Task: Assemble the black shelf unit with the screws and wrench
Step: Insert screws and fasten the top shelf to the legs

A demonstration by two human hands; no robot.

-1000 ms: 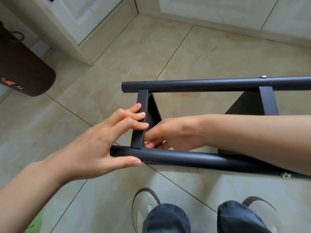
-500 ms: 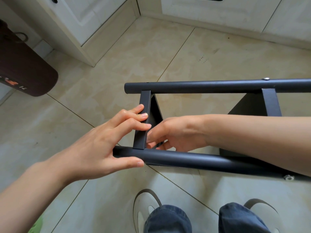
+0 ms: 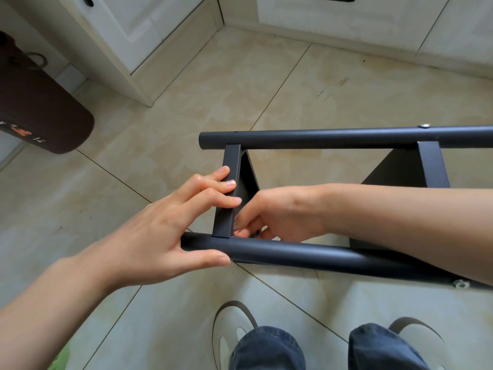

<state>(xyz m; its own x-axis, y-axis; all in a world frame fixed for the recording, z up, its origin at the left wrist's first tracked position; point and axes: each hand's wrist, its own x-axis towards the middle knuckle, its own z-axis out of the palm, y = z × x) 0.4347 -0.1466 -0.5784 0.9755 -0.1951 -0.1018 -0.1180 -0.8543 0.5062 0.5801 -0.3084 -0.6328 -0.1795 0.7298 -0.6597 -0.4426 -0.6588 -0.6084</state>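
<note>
Two round black tubes (image 3: 333,138) of the black shelf unit (image 3: 306,252) lying sideways over the tile floor (image 3: 186,108), joined by flat crossbars (image 3: 229,193). Left hand (image 3: 160,236) spread over the near tube's end, thumb along the tube, fingertips resting on the crossbar. Right hand (image 3: 282,212) tucked behind that crossbar, fingers curled and pinching something small and dark, can't make out what. Silver screw (image 3: 424,126) sitting on the far tube.

The right hand (image 3: 277,212) hides whatever its fingertips pinch.
</note>
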